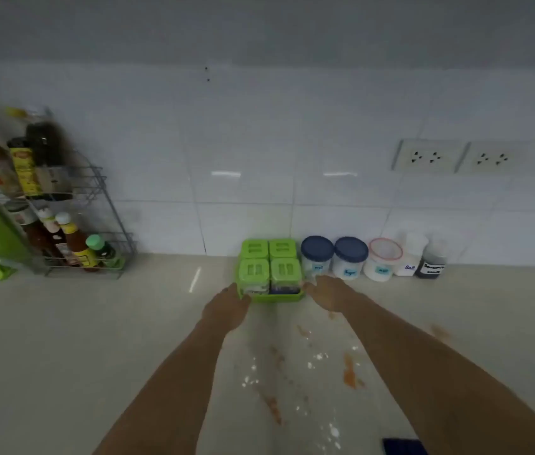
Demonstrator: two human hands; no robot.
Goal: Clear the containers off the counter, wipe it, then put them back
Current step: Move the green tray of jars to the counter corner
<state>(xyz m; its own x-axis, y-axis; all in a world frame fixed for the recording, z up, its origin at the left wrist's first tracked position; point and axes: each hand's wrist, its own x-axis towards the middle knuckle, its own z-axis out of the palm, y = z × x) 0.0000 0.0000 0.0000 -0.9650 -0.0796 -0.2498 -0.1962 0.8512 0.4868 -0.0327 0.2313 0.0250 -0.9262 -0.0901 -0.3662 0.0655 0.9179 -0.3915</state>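
Far left: wire rack of sauce bottles, standing on the tabletop against the tiled wall. Not my concern yet.

Left hand: at the front left corner of the green tray, fingers bent round its edge, gripping it as far as I can see.

The tray sits hard against the wall and carries four green-lidded boxes packed two by two.

Right hand: reaching the tray's front right corner, fingertips touching it. Too blurred to say whether they have closed on the rim.

Right of the tray, a row along the wall: two blue-lidded jars, a pink-rimmed jar, a white salt bottle, a dark sauce bottle. The first jar stands just beside the tray and my right hand.

Nearer me: orange smears and white specks on the tabletop. A dark blue thing, perhaps the cloth, at the bottom edge.

Judgement: clearing has only begun, since every container stands in place and nothing is wiped. Next move calls for a firm hold on both corners, a level lift so the boxes don't slide, and care not to knock the neighbouring jar.
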